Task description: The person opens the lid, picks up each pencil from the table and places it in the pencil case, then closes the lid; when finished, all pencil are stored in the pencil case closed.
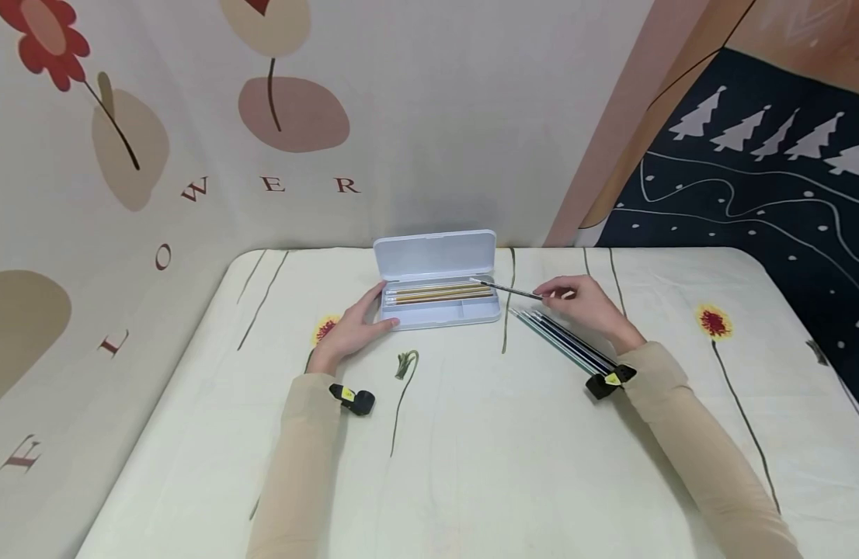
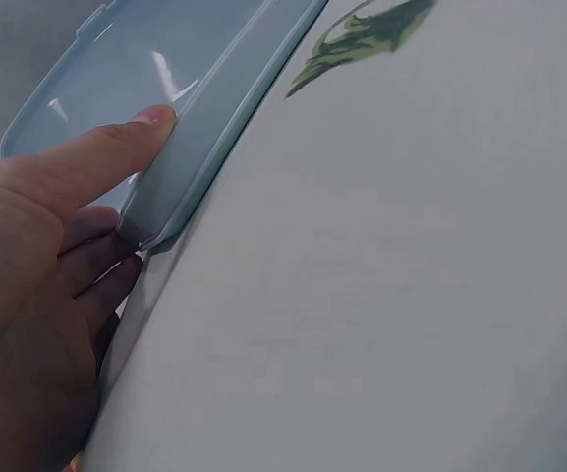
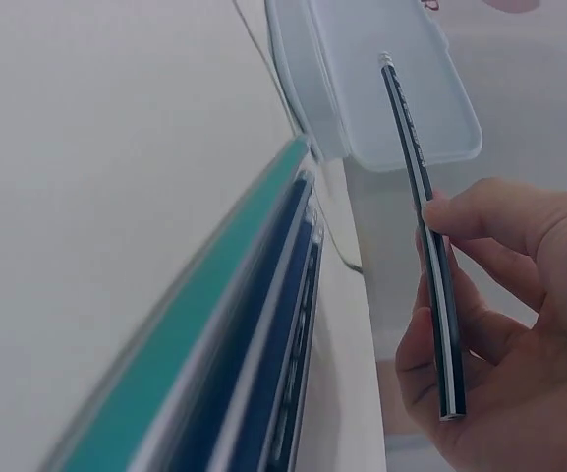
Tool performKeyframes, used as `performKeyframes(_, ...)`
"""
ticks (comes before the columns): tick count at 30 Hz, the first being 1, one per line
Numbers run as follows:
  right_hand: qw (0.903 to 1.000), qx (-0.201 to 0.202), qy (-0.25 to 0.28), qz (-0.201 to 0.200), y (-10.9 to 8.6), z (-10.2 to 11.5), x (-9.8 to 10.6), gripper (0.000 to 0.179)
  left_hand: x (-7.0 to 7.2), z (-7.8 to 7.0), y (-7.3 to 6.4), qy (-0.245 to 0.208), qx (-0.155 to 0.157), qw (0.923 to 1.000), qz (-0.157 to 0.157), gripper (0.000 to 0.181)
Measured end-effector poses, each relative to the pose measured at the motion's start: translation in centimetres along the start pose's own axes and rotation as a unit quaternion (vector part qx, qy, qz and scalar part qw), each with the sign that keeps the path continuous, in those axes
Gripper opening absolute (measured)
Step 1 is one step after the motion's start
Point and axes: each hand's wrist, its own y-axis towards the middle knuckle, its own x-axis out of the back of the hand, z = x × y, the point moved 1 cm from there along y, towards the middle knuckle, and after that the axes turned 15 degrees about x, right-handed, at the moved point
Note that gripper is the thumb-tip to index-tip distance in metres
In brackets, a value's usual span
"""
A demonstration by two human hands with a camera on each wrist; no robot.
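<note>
- Head view shows an open pencil case (image 1: 429,315) at the far side of a cream tablecloth (image 1: 471,466), its hinged lid (image 1: 435,255) tipped back near the patterned wall (image 1: 429,140).
- It is pale bluish-white plastic with rounded corners; a thin divider splits the front part of its tray toward the right.
- Gold-toned and brownish pencils (image 1: 439,294) lie side by side lengthwise inside, behind that front part.
- Left hand (image 1: 351,330): it steadies the case at the front left corner, thumb over the front edge, the other fingers bent loosely against the outer side with a moderate spread.
- Right hand (image 1: 586,305): thumb and fingers close in a pinch on one dark pencil (image 3: 413,147).
- That pencil is slim and nearly black, with a pale lengthwise stripe, small markings, a silvery far end and a flat, unsharpened near end. Its far end sits over the case's right side; whether it touches, I cannot tell.
- Below the right hand, a bundle of striped pencils (image 1: 565,341), teal and dark navy, lies slantwise on the cloth, right of the case.
</note>
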Motion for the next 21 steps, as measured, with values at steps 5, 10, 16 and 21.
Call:
performKeyframes(5, 1.0, 0.003, -0.001, -0.001, 1.4, 0.0, -0.7, 0.018, 0.0, -0.1, -0.1, -0.006, -0.002, 1.0, 0.001, 0.083)
performKeyframes(10, 1.0, 0.003, 0.004, 0.001, 2.4, 0.4, -1.4, 0.017, 0.0, -0.1, -0.1, -0.006, 0.0, 1.0, 0.002, 0.083)
performKeyframes(16, 0.9993, -0.028, 0.022, 0.009, 3.6, 1.0, -2.5, 0.017, 0.1, -0.1, -0.1, -0.007, 0.005, 1.0, 0.004, 0.083)
performKeyframes(21, 0.9984, -0.042, 0.034, 0.019, 4.7, 1.1, -3.6, 0.017, 0.2, -0.1, -0.1, -0.015, 0.016, 0.9997, 0.012, 0.084)
